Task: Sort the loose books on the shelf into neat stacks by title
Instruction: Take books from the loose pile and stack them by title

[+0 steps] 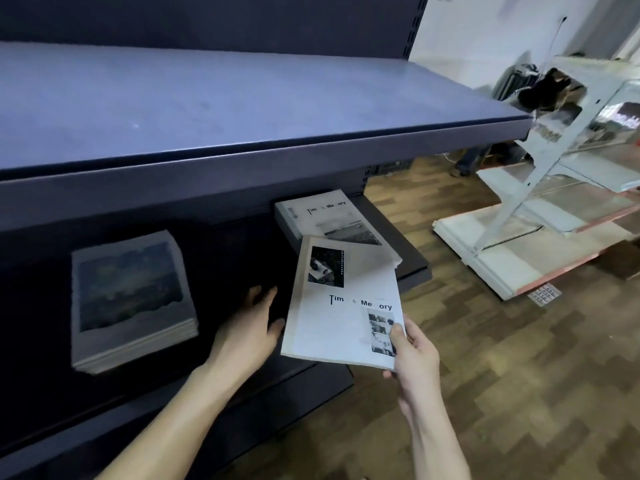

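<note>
The right hand [412,355] pinches the white paperback [343,306] by its five-o'clock corner, over the lower shelf [412,268] below its matching stack [332,220]. It looks light and floppy; better gripped mid-edge. The left hand [249,327] lies open at nine o'clock.

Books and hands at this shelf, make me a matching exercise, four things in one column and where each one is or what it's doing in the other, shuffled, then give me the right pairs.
Things:
1. right hand
2. left hand
3. blue-cover stack
4. Time & Memory stack

States:
A. lies at the right end of the lower shelf
B. pinches the corner of a loose white book
C. sits at the left of the lower shelf
D. reaches into the shelf, holding nothing

Pairs: 1-B, 2-D, 3-C, 4-A
</note>
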